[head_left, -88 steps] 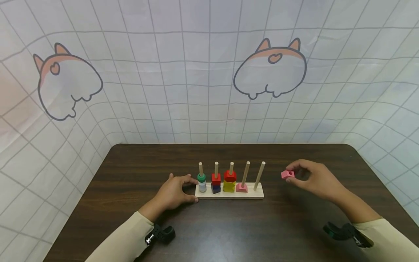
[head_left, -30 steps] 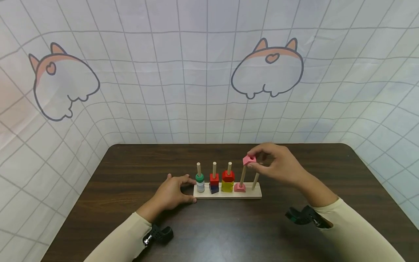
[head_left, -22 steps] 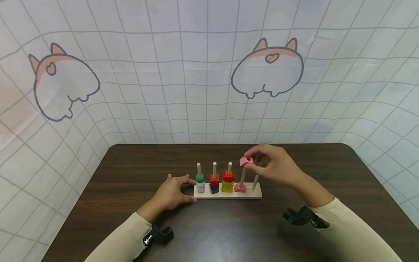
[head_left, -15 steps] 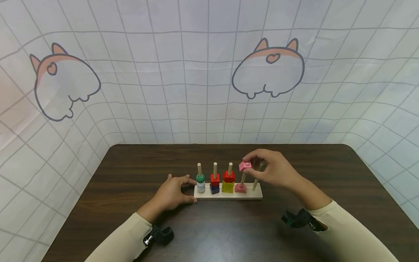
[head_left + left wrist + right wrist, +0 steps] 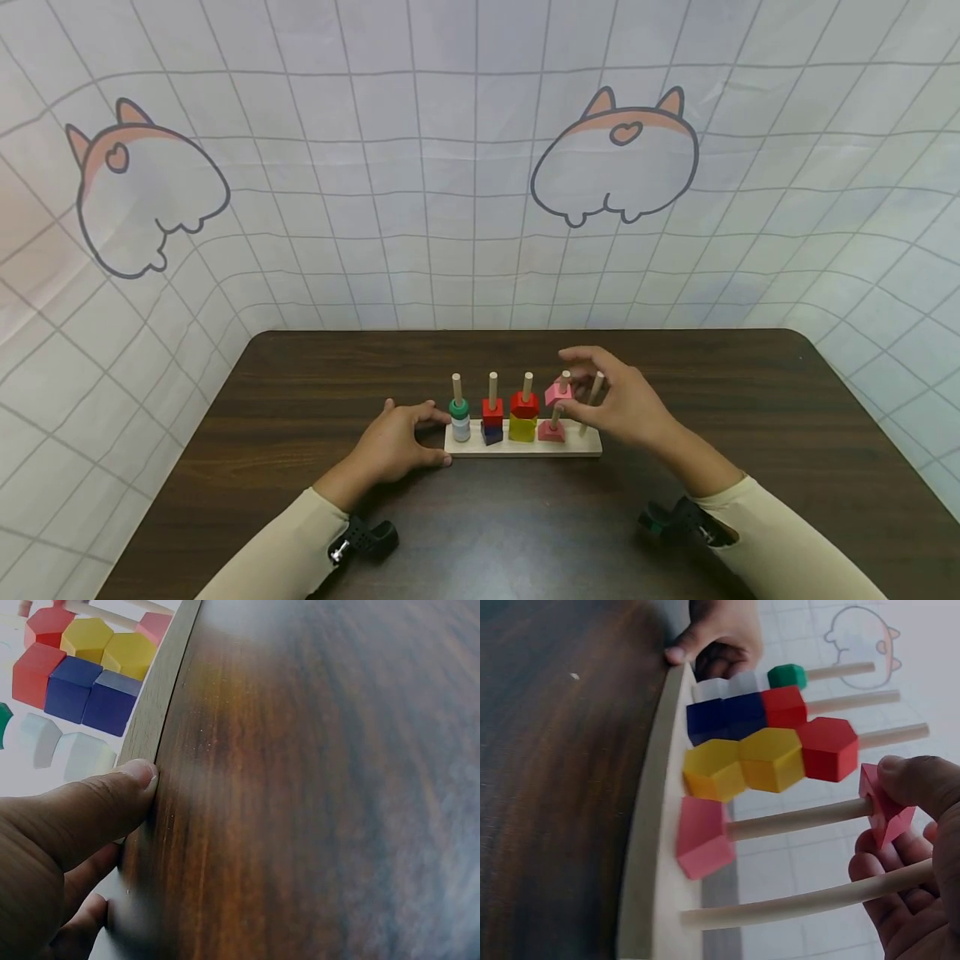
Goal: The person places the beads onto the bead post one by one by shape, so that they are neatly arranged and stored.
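A wooden peg board (image 5: 522, 449) with a row of upright pegs stands on the table. My left hand (image 5: 396, 442) grips its left end, thumb at the front corner and fingers behind; the left wrist view shows the thumb (image 5: 112, 799) against the edge. Between thumb and fingers, my right hand (image 5: 628, 406) pinches a pink block (image 5: 557, 395), which is threaded on the fourth peg near its top. Lower on that peg, another pink block (image 5: 705, 838) sits at the base, with bare peg between the two. The rightmost peg (image 5: 810, 901) carries no block and passes close by my right fingers.
The other pegs hold white blocks under a green one (image 5: 787, 676), blue under red (image 5: 784, 707), and yellow (image 5: 771, 760) under red (image 5: 829, 748). The dark wooden table (image 5: 480, 533) meets a white gridded cloth (image 5: 390, 208) behind and at both sides.
My right hand has brought the pink block leftward from beside the board to above the fourth peg, then lowered it so the peg tip pokes through. My left hand has stayed at the board's end.
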Action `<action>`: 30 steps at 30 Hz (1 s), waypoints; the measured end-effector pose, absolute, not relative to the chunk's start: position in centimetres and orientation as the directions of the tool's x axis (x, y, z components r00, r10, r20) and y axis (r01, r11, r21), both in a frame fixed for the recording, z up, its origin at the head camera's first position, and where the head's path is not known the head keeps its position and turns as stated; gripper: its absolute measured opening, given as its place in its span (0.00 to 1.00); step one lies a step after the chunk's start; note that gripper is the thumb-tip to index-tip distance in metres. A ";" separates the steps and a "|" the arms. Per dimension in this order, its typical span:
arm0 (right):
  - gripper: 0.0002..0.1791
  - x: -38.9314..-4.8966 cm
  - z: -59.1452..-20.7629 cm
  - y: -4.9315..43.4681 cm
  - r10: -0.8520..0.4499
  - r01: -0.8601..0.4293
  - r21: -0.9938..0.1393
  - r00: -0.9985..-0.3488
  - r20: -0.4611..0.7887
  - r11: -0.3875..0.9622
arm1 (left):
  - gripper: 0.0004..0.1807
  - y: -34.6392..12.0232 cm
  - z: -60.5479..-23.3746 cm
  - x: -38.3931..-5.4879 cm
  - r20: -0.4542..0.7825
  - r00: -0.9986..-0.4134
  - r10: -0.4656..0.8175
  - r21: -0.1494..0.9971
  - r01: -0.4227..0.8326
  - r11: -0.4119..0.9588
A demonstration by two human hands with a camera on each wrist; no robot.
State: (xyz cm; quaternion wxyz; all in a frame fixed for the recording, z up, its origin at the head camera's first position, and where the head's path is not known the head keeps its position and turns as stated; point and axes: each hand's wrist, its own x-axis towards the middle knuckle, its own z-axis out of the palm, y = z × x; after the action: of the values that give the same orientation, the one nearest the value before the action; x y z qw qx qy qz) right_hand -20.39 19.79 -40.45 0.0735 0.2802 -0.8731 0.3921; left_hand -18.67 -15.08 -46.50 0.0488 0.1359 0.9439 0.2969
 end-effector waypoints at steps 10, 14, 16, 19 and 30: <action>0.11 -20.5 -42.9 20.0 -0.438 -0.471 -0.729 -0.861 0.258 0.497 | 0.28 -15.1 -46.6 -18.6 -0.012 -0.958 0.286 0.577 0.227 0.785; 0.11 -20.6 -43.8 19.9 -0.449 -0.462 -0.727 -0.862 0.234 0.508 | 0.28 -15.1 -46.5 -18.5 -0.010 -0.958 0.288 0.575 0.230 0.785; 0.11 -20.6 -44.1 19.9 -0.448 -0.455 -0.730 -0.865 0.226 0.510 | 0.28 -15.0 -46.5 -18.5 -0.008 -0.958 0.288 0.574 0.231 0.786; 0.11 -20.6 -44.6 19.9 -0.448 -0.450 -0.730 -0.867 0.219 0.514 | 0.28 -15.0 -46.4 -18.6 -0.006 -0.958 0.287 0.573 0.232 0.786; 0.12 -20.7 -45.5 20.0 -0.465 -0.457 -0.709 -0.862 0.203 0.538 | 0.28 -14.9 -46.4 -18.7 -0.011 -0.956 0.293 0.574 0.234 0.785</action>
State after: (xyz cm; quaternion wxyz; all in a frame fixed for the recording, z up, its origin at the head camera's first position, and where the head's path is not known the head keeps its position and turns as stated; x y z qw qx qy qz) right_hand -20.69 19.98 -45.51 -0.0048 0.2628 -0.8768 0.4027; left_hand -18.67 -14.94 -46.40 0.0496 0.1395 0.9433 0.2970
